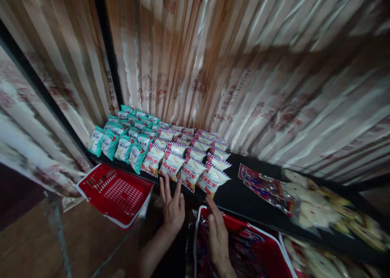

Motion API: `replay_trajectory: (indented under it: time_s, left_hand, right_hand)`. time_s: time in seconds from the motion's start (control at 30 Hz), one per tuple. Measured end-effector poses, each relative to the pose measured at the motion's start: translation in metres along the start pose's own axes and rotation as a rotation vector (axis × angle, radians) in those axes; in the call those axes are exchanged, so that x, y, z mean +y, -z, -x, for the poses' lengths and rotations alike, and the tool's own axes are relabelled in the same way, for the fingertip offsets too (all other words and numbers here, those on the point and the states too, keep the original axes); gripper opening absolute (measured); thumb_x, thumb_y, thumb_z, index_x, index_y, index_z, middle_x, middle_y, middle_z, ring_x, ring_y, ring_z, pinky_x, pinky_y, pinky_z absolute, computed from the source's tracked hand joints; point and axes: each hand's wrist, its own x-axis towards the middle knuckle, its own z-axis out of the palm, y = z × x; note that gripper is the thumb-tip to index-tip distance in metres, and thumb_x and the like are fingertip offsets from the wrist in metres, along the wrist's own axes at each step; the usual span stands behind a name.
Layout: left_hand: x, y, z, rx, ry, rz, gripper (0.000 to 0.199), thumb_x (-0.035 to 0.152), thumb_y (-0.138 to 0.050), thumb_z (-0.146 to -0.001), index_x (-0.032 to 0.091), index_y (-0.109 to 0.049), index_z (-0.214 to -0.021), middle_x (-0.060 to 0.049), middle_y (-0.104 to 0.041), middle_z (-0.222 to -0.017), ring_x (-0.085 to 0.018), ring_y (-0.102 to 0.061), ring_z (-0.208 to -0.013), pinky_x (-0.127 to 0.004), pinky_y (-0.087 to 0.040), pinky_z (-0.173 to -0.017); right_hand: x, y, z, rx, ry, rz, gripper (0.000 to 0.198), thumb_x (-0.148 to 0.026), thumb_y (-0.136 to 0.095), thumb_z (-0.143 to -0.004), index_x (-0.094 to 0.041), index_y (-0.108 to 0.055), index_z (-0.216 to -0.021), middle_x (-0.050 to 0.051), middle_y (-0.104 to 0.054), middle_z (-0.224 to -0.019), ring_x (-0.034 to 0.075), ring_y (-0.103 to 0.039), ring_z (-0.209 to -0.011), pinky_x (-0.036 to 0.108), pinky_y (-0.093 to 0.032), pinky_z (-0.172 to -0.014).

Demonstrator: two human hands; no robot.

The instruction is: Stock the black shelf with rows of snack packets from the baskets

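Rows of white snack bags (191, 171) with red lettering and striped top edges stand on a black shelf (234, 200). My left hand (173, 209) is at the shelf's front edge with fingers spread, its fingertips at the bottom of the front bags. My right hand (217, 233) has straight fingers, their tips at the foot of the rightmost front bag (211, 179). Neither hand holds anything. To the left of the white bags, several teal snack bags (123, 148) stand in rows.
Shiny red and purple packets (265, 188) lie flat on the shelf, with pale packaged items (317, 207) farther right. Below the edge are a red basket (118, 192) at left and another red basket (269, 253) holding dark shiny packets. Pleated sheeting (195, 66) hangs behind.
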Motion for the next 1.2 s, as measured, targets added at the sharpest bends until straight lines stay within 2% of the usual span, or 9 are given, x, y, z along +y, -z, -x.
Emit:
replay_trajectory:
  time_s: [0.1, 0.17, 0.27, 0.37, 0.7, 0.87, 1.03, 1.2]
  left_hand:
    - [-0.027, 0.006, -0.014, -0.01, -0.056, -0.095, 0.052, 0.014, -0.043, -0.087, 0.027, -0.038, -0.138, -0.004, 0.006, -0.155, -0.034, 0.002, -0.14, -0.057, -0.026, -0.108]
    - [-0.041, 0.004, -0.023, -0.049, -0.117, -0.157, 0.055, 0.015, -0.045, -0.087, 0.028, -0.035, -0.139, -0.006, -0.001, -0.155, -0.034, 0.002, -0.14, -0.058, -0.025, -0.108]
    - [-0.053, -0.001, -0.035, -0.11, -0.236, -0.217, 0.056, 0.015, -0.045, -0.087, 0.028, -0.032, -0.14, -0.007, -0.012, -0.154, -0.033, -0.001, -0.14, -0.056, -0.025, -0.109]
    - [-0.057, -0.003, -0.04, -0.135, -0.286, -0.247, 0.058, 0.014, -0.043, -0.087, 0.027, -0.028, -0.142, -0.008, -0.017, -0.153, -0.031, -0.004, -0.141, -0.054, -0.026, -0.109]
    - [-0.06, -0.008, -0.037, -0.159, -0.31, -0.222, 0.058, 0.017, -0.039, -0.088, 0.022, -0.022, -0.144, -0.011, -0.015, -0.153, -0.029, -0.007, -0.141, -0.051, -0.027, -0.109]
    - [-0.057, -0.01, -0.064, -0.065, -0.288, -0.175, 0.054, 0.023, -0.035, -0.092, 0.015, -0.023, -0.143, -0.016, -0.009, -0.153, -0.029, -0.006, -0.141, -0.051, -0.023, -0.11]
    - [-0.043, -0.015, -0.097, -0.036, -0.251, -0.186, 0.051, 0.025, -0.033, -0.092, 0.014, -0.029, -0.141, -0.017, -0.019, -0.151, -0.027, -0.012, -0.141, -0.05, -0.023, -0.11]
    - [-0.044, -0.02, -0.097, -0.014, -0.271, -0.188, 0.051, 0.026, -0.035, -0.092, 0.011, -0.03, -0.14, -0.018, -0.019, -0.151, -0.027, -0.012, -0.141, -0.05, -0.019, -0.111]
  right_hand:
    - [-0.008, -0.028, 0.001, -0.159, 0.096, 0.092, 0.045, -0.047, -0.043, -0.088, -0.028, -0.053, -0.128, 0.003, -0.04, -0.144, 0.027, -0.031, -0.135, 0.054, -0.024, -0.111]
    - [-0.013, -0.043, -0.006, -0.222, 0.148, 0.14, 0.044, -0.043, -0.042, -0.09, -0.03, -0.047, -0.132, -0.001, -0.03, -0.149, 0.025, -0.023, -0.139, 0.053, -0.022, -0.113]
    - [-0.017, -0.058, -0.021, -0.249, 0.199, 0.182, 0.047, -0.042, -0.042, -0.091, -0.031, -0.041, -0.136, -0.003, -0.023, -0.151, 0.023, -0.017, -0.141, 0.051, -0.019, -0.114]
    - [-0.016, -0.062, -0.033, -0.237, 0.204, 0.192, 0.047, -0.043, -0.043, -0.091, -0.03, -0.042, -0.136, -0.002, -0.027, -0.15, 0.023, -0.021, -0.14, 0.05, -0.019, -0.114]
    - [-0.006, -0.048, -0.032, -0.286, 0.192, 0.188, 0.045, -0.04, -0.044, -0.091, -0.03, -0.044, -0.134, -0.001, -0.033, -0.148, 0.024, -0.025, -0.138, 0.05, -0.022, -0.114]
    - [-0.011, -0.037, -0.03, -0.267, 0.193, 0.171, 0.043, -0.039, -0.045, -0.09, -0.031, -0.047, -0.132, 0.0, -0.036, -0.146, 0.024, -0.029, -0.137, 0.051, -0.024, -0.113]
    - [-0.017, -0.025, -0.022, -0.241, 0.141, 0.148, 0.042, -0.04, -0.044, -0.09, -0.031, -0.049, -0.131, 0.001, -0.039, -0.144, 0.025, -0.032, -0.135, 0.051, -0.027, -0.112]
    - [-0.012, -0.012, -0.018, -0.193, 0.082, 0.193, 0.043, -0.043, -0.04, -0.091, -0.027, -0.051, -0.13, 0.004, -0.042, -0.143, 0.025, -0.036, -0.133, 0.051, -0.03, -0.11]
